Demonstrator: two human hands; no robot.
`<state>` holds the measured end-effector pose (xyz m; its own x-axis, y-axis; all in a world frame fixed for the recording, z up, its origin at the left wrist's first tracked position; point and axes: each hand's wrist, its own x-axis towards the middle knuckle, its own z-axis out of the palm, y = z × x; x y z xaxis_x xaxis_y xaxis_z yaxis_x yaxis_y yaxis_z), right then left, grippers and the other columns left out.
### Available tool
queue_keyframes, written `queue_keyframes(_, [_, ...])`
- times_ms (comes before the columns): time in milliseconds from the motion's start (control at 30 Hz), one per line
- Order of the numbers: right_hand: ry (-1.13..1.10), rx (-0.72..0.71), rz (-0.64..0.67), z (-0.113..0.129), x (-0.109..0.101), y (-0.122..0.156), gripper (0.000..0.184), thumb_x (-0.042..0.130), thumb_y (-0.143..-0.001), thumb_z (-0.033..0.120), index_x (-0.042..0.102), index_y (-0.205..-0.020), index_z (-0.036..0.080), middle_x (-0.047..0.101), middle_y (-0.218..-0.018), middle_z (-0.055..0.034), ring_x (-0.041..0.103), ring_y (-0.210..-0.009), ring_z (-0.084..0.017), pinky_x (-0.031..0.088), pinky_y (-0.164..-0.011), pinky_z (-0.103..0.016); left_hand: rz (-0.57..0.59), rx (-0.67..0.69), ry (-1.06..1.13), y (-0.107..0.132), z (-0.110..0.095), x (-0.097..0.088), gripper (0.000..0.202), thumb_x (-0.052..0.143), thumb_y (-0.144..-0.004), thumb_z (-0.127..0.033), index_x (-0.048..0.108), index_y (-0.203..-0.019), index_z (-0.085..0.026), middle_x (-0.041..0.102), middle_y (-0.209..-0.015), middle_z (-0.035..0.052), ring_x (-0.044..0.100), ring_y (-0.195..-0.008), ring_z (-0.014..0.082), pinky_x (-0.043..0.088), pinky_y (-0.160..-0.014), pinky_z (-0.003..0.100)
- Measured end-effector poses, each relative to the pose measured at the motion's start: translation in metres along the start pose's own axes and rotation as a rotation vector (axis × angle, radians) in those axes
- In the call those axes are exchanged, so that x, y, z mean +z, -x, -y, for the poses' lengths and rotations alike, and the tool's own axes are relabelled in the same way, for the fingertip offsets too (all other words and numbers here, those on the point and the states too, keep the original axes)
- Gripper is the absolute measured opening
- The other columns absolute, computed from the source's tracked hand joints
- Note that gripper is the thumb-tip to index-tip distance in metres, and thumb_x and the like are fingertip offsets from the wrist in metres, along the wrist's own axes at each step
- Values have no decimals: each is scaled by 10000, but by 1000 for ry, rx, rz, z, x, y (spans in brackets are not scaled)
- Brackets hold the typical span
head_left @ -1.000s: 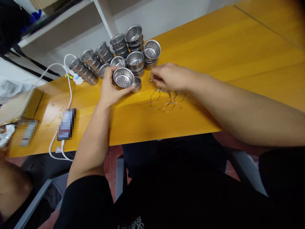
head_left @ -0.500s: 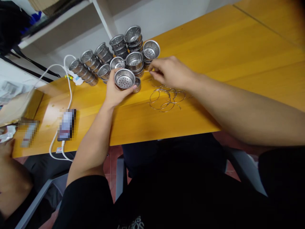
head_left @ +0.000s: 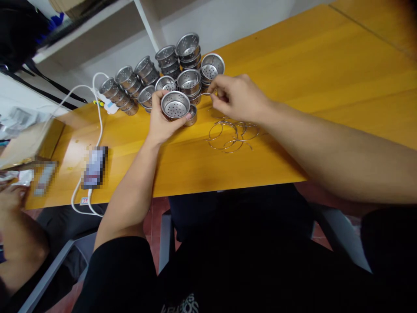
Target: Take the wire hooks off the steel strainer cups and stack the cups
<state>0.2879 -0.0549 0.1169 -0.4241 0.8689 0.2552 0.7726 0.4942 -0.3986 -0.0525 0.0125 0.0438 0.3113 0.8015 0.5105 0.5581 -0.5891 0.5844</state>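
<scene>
My left hand (head_left: 160, 125) is closed round a perforated metal cup (head_left: 176, 106), thumb at the right side of its rim. The cup's mouth faces up and its holed bottom shows. In a pinch, my right hand (head_left: 239, 96) grips a thin metal wire (head_left: 204, 94) that sticks out to the left, toward the cups. Whether the wire's far end touches a cup I cannot tell. Partly behind the held cup stands a smaller metal cup (head_left: 192, 116). Below my right hand, several loose wire rings (head_left: 224, 134) lie overlapping on the wooden table (head_left: 195, 167).
Several stacks of perforated cups (head_left: 188, 52) stand along the table's back, others leaning further left (head_left: 119, 95). A phone (head_left: 94, 167) with a white cable (head_left: 99, 117) lies to the left. Another person's hand (head_left: 13, 198) is at the far left, near a cardboard box (head_left: 48, 134).
The view has shifted slightly, so most things appear a little further right. More of the wire in my right hand now shows. My left hand keeps its hold on the cup.
</scene>
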Motion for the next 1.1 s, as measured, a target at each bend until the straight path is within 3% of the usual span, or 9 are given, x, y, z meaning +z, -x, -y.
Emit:
queue_keyframes(200, [-55, 16, -29, 2, -2, 2, 718, 376, -1293, 751, 760, -1724, 322, 969, -1279, -158, 841, -1142, -451, 633, -1080, -607, 50, 12, 1, -3, -14, -1, 1205, 1046, -839, -1045, 576, -1749, -411, 746, -1753, 123, 714, -1766, 453, 610, -1475, 715])
queue_keyframes(367, [-103, 26, -58, 2, -1, 2, 664, 444, -1285, 744, 782, -1663, 315, 968, -1156, -135, 830, -1114, -426, 627, -1075, -584, 38, -16, 49, -3, -6, 2, 1252, 1031, -829, -1073, 537, -1783, -429, 746, -1784, 120, 722, -1768, 438, 619, -1471, 709])
queue_keyframes(500, [-74, 41, -41, 4, -1, 2, 672, 401, -1292, 736, 737, -1742, 368, 979, -1205, -112, 856, -1134, -449, 661, -1096, -613, -13, 6, 79, 0, 2, 5, 1230, 986, -854, -1111, 551, -1750, -390, 774, -1761, 110, 758, -1719, 370, 623, -1455, 676])
queue_keyframes(633, [-51, 35, -27, 8, -2, 3, 715, 342, -1300, 749, 661, -1849, 422, 980, -1286, -92, 872, -1187, -464, 677, -1129, -647, -37, 3, 78, 3, 1, 6, 1230, 1000, -799, -1133, 558, -1687, -407, 809, -1684, 96, 812, -1645, 378, 679, -1385, 674])
queue_keyframes(800, [-57, 43, -42, 8, 0, 3, 718, 320, -1319, 756, 667, -1843, 409, 965, -1316, -112, 858, -1220, -462, 679, -1124, -640, -16, 14, 72, 0, 3, 4, 1136, 1006, -896, -1062, 588, -1695, -371, 800, -1702, 97, 739, -1752, 386, 651, -1374, 645])
queue_keyframes(900, [-73, 1, -89, 0, 9, 0, 655, 368, -1324, 755, 751, -1717, 398, 953, -1359, -129, 852, -1227, -456, 685, -1102, -623, -9, 50, 104, -4, 6, 4, 1139, 1009, -847, -1087, 618, -1671, -404, 811, -1655, 93, 761, -1735, 437, 658, -1424, 686])
queue_keyframes(967, [-131, -57, -187, -9, 18, -5, 583, 467, -1305, 782, 825, -1542, 387, 948, -1319, -140, 854, -1191, -457, 690, -1066, -620, -7, 80, 192, -5, 8, 5, 1187, 1048, -793, -1083, 629, -1666, -397, 814, -1659, 103, 772, -1713, 454, 660, -1431, 685])
queue_keyframes(1100, [-313, -172, -376, -24, 35, -13, 437, 697, -1228, 809, 827, -1179, 395, 925, -1107, -107, 853, -1067, -429, 695, -958, -591, 0, 151, 391, -5, 15, 6, 1182, 1075, -816, -1044, 605, -1685, -395, 824, -1662, 67, 766, -1679, 385, 642, -1453, 633])
